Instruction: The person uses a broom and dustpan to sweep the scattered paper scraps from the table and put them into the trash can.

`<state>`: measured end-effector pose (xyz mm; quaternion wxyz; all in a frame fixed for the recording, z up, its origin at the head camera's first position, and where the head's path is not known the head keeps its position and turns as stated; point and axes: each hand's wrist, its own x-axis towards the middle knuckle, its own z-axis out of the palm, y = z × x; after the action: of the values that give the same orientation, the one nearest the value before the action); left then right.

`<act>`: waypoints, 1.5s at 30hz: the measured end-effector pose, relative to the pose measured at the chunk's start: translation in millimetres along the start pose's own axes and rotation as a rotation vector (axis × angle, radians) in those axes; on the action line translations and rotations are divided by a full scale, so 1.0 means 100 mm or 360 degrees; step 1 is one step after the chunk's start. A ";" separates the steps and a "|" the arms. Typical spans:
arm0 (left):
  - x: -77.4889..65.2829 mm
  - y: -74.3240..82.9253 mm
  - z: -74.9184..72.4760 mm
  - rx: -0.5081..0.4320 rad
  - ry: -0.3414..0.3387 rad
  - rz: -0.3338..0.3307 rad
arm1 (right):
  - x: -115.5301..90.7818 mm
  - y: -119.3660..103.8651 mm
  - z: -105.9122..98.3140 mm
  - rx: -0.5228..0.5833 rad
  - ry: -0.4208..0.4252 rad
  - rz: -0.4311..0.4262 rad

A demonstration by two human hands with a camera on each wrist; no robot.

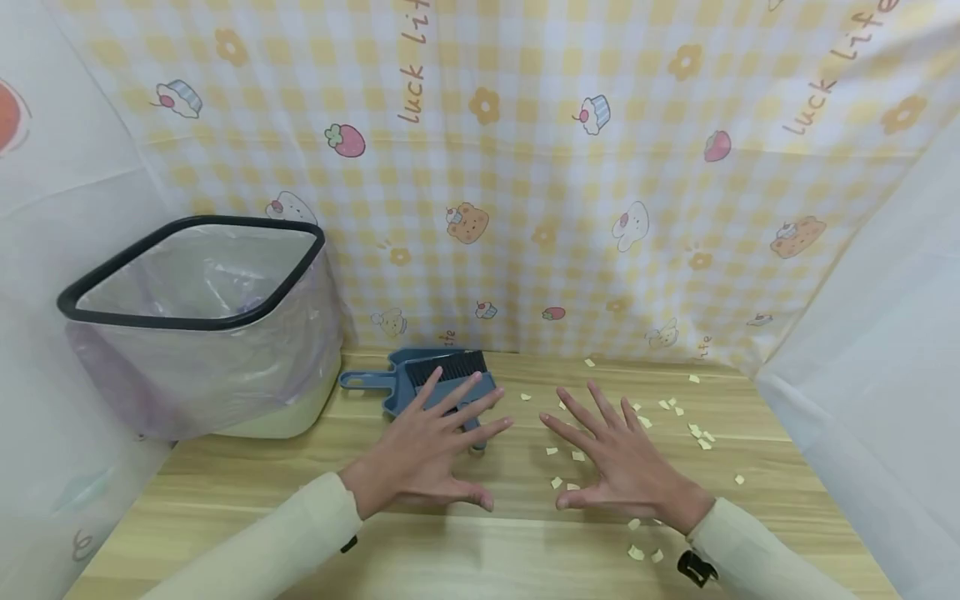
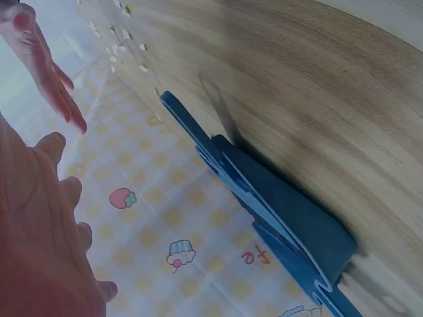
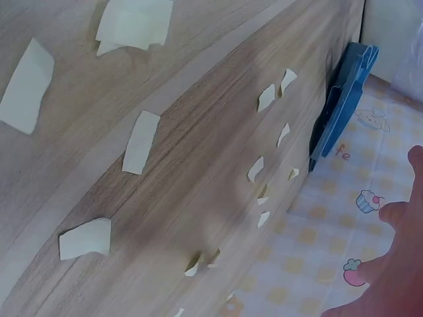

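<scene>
My left hand is held over the table with its fingers spread, holding nothing. Beyond its fingertips, a blue dustpan lies near the back curtain, handle pointing left. A small brush with black bristles rests on the dustpan; the left fingers partly cover it. To the right, my right hand is spread likewise, palm down and holding nothing. Small pale yellow paper scraps lie scattered around and beneath it. The right wrist view shows several scraps close up and the dustpan farther off.
At the left stands a waste bin with a black rim and a translucent liner bag. A checked curtain hangs along the back of the wooden table. White cloth borders the right side.
</scene>
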<state>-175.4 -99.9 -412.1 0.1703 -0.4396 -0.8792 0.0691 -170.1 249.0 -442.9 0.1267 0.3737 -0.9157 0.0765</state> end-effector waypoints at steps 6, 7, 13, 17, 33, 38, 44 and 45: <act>-0.03 -0.03 0.02 0.0039 -0.0040 -0.0058 | -0.03 0.03 0.02 -0.0025 -0.0005 0.0017; -0.04 -0.04 0.03 0.0038 -0.0049 -0.0071 | -0.04 0.04 0.02 -0.0027 -0.0002 0.0023; -0.12 -0.11 0.07 -0.0041 -0.0010 -0.0110 | -0.09 0.11 0.02 -0.0030 0.0025 0.0060; -0.17 -0.16 0.10 -0.0063 -0.0019 -0.0138 | -0.14 0.17 0.05 -0.0033 0.0021 0.0094; -0.41 -0.32 0.14 -0.0191 -0.0070 -0.0259 | -0.36 0.41 0.05 -0.0060 -0.0046 0.0230; -0.47 -0.37 0.20 -0.0269 -0.0039 -0.0295 | -0.44 0.46 0.06 -0.0086 -0.0043 0.0262; -0.53 -0.44 0.20 -0.0296 -0.0061 -0.0356 | -0.49 0.53 0.07 -0.0056 -0.0033 0.0306; -0.54 -0.45 0.19 -0.0304 -0.0074 -0.0375 | -0.49 0.54 0.07 -0.0040 -0.0024 0.0310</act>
<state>-186.3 -169.4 -430.6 0.1141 -0.3458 -0.9310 -0.0251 -175.3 318.4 -465.8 0.1164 0.2820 -0.9494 0.0742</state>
